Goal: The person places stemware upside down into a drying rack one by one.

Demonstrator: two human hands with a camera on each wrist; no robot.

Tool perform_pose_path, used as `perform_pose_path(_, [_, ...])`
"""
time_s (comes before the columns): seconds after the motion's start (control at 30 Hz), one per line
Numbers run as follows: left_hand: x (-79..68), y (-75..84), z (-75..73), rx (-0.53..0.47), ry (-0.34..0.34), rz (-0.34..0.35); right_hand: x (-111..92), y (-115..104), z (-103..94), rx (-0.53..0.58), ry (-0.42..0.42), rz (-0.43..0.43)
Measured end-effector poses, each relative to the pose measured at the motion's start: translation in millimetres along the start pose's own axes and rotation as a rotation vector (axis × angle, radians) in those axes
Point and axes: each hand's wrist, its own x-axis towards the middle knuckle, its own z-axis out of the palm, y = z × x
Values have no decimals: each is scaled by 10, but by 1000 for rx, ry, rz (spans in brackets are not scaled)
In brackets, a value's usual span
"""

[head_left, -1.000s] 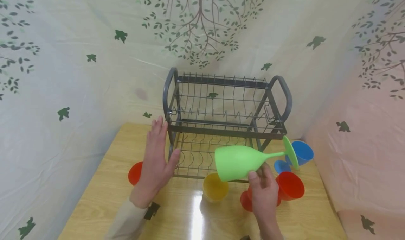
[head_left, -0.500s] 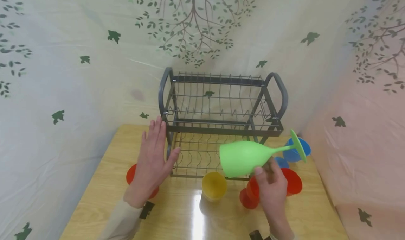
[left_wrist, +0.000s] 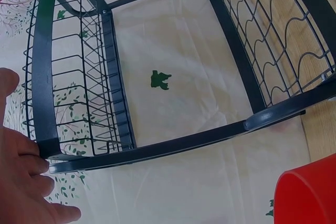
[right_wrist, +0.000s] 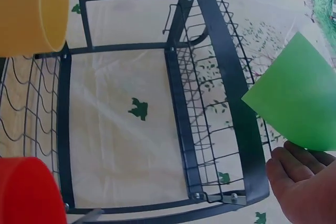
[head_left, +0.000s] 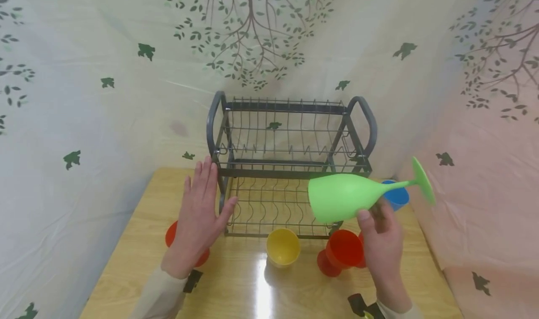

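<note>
In the head view my right hand [head_left: 383, 244] holds a light green plastic goblet [head_left: 345, 197] where its bowl narrows to the stem. The goblet lies sideways in the air, mouth to the left and foot to the right, in front of the dark two-tier dish rack [head_left: 290, 173]. My left hand [head_left: 198, 216] has straight fingers and rests against the rack's left front corner. From the left wrist view, the fingers [left_wrist: 31, 165] touch the end of the rack's upper front bar. Part of the goblet [right_wrist: 299, 98] shows in the right wrist view above the fingertips.
A yellow cup [head_left: 283, 248] stands before the rack's front edge. Right of it is a red goblet [head_left: 344, 249], with another red piece partly behind my right hand. A blue cup [head_left: 396, 197] is by the rack's right end. Another red cup [head_left: 170, 234] sits partly behind my left hand.
My right hand has carried the green goblet to the right and slightly up, uncovering the red goblet. The left hand stays at the rack's corner. The whole head view has shifted slightly.
</note>
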Motion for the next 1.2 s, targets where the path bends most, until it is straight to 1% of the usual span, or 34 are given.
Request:
perform_pose_path(0.07, [-5,-2,-1,2,-1,-2,44,-36,-19,3,6,-1])
perform_pose_path(0.13, [-7,-3,-1,0,0,-1,91,-80,-44,-6,29,3])
perform_pose_path(0.2, [-10,-9,4,-2,4,2,155,-126,-65,12,47,-5])
perform_pose_path(0.3, [-6,-11,7,-9,7,8,290,-194,-94,34,55,-91])
perform_pose_path(0.37, [-8,-17,12,-12,9,8,395,-236,-97,61,38,-167])
perform_pose_path(0.43, [-11,-20,15,-14,12,8,492,-275,-97,62,30,-228])
perform_pose_path(0.53, [-16,-24,19,-17,12,7,601,-335,-99,41,34,-247])
perform_pose_path(0.7, [-14,-19,15,-19,9,11,784,-457,-96,-2,41,-220])
perform_pose_path(0.87, [-11,-15,18,-12,9,15,1036,-579,-19,-12,-1,-184])
perform_pose_path(1.0, [-10,-13,16,-16,4,15,1225,-630,53,-132,-76,-142])
perform_pose_path(1.1, [-9,-16,11,-17,3,15,1351,-633,106,-270,-134,-121])
perform_pose_path(1.2, [-8,-24,12,-14,4,18,1456,-617,154,-323,-180,-109])
